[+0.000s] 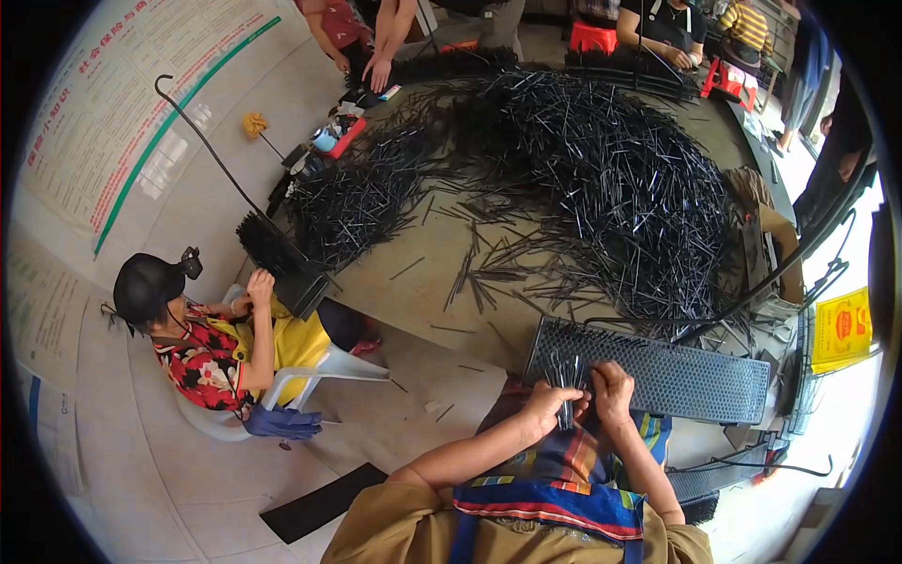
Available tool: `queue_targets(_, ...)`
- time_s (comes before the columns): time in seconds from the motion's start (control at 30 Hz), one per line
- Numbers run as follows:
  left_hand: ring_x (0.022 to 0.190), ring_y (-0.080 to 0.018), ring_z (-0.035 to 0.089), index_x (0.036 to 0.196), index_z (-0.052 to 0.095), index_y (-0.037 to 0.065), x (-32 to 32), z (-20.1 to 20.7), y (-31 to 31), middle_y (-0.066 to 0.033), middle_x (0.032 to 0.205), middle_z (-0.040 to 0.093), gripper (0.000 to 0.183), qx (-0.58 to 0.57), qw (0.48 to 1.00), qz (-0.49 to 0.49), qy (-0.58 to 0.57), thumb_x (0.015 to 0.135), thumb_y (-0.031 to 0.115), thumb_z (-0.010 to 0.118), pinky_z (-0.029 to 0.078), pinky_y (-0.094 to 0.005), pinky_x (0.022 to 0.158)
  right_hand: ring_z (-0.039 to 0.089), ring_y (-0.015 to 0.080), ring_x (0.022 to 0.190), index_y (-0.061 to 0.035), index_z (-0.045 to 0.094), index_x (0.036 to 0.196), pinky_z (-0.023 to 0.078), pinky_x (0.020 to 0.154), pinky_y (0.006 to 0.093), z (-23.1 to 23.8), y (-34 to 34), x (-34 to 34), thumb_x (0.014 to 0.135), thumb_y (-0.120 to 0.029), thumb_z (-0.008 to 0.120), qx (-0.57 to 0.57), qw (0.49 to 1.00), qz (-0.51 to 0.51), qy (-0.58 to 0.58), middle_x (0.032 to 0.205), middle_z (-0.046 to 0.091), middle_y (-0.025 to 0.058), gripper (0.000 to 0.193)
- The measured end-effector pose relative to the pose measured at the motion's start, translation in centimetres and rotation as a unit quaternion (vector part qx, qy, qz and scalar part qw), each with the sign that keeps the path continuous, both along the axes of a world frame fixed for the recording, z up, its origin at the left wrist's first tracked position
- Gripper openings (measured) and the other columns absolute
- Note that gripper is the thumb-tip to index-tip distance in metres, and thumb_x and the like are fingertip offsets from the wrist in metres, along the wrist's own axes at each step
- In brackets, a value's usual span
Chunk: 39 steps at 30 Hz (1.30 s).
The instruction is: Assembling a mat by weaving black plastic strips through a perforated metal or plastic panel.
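Note:
A small bundle of thin black strips (565, 370) stands upright in my left hand (543, 410), its fingers closed around the lower part. Beside it, my right hand (614, 392) is closed in a pinch; whatever its fingertips hold is too small to make out. Both hands are over my lap, at the near edge of a long grey panel full of small holes (691, 374). This panel lies tilted against the table's near edge. Farther off, a large heap of loose black strips (611, 179) covers much of the table (423, 282).
On the left, a person in a black cap (150, 291) sits in a white chair (329, 367) with a dark bristled piece. Other people work along the far side. A thin black rod (752, 305) arches over the panel's right part. A yellow bag (841, 329) hangs at right.

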<state>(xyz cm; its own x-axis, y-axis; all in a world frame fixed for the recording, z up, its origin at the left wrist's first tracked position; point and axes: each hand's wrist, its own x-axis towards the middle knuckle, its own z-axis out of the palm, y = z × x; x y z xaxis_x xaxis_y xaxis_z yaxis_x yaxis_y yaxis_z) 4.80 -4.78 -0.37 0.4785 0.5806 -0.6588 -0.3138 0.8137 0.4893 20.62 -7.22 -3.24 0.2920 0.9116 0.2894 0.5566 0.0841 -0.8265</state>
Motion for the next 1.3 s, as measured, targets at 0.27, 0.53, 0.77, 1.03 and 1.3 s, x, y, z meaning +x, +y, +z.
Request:
queue_targets(0.27,0.065,-0.0235,0.068,0.087,0.069,-0.005,0.2,-1.8,-1.0,-0.0159,0.078,0.070,0.009,-0.006,1.000,0.015,0.024,0.080,0.001,0.067,0.055,-0.0332,0.056,0.064,0.0327,0.069,-0.0025,0.068,0.087,0.049,0.061,0.0374,0.0,-0.4,-0.2,0.079,-0.005,0.062,0.002,0.999,0.001,-0.040,0.077,0.064,0.0139,0.010)
queue_targets(0.53,0.066,-0.0224,0.069,0.087,0.070,-0.005,0.6,-0.6,-2.2,-0.0156,0.080,0.071,0.010,0.012,1.000,0.001,0.011,0.082,0.003,0.066,0.054,-0.0323,0.056,0.065,0.0329,0.070,-0.0044,0.068,0.086,0.049,0.060,0.0389,-0.6,-0.9,0.5,0.078,-0.003,0.062,-0.002,1.000,0.014,-0.019,0.078,0.064,0.0127,0.010)
queue_targets(0.77,0.063,-0.0211,0.067,0.085,0.069,-0.003,-0.7,0.9,-4.3,-0.0135,0.078,0.070,0.008,0.000,1.000,0.011,-0.012,0.082,0.003,0.065,0.054,-0.0320,0.055,0.052,0.0054,0.063,0.0011,0.067,0.111,0.041,0.055,0.0216,2.9,-2.7,0.0,0.096,-0.022,0.049,-0.171,0.924,0.094,0.330,0.090,0.067,0.0034,0.033)
queue_targets(1.03,0.059,-0.0224,0.066,0.088,0.064,-0.001,-0.8,1.7,-6.2,-0.0144,0.074,0.067,0.011,0.013,0.995,-0.094,-0.015,0.078,-0.003,0.065,0.054,-0.0350,0.050,0.056,0.0254,0.114,0.0064,0.047,0.137,0.041,0.101,0.0369,3.9,-4.9,-0.8,0.085,-0.057,0.058,-0.133,0.840,0.237,0.469,0.124,0.060,0.0180,0.083)
queue_targets(1.3,0.061,-0.0238,0.067,0.089,0.063,-0.001,-1.5,2.1,-7.4,-0.0157,0.076,0.068,0.009,0.012,0.994,-0.112,0.000,0.080,-0.001,0.065,0.054,-0.0360,0.051,0.064,0.0245,0.103,0.0083,0.055,0.126,0.050,0.092,0.0357,4.0,-4.9,-1.5,0.085,-0.042,0.068,-0.140,0.773,0.287,0.548,0.113,0.066,0.0180,0.067)
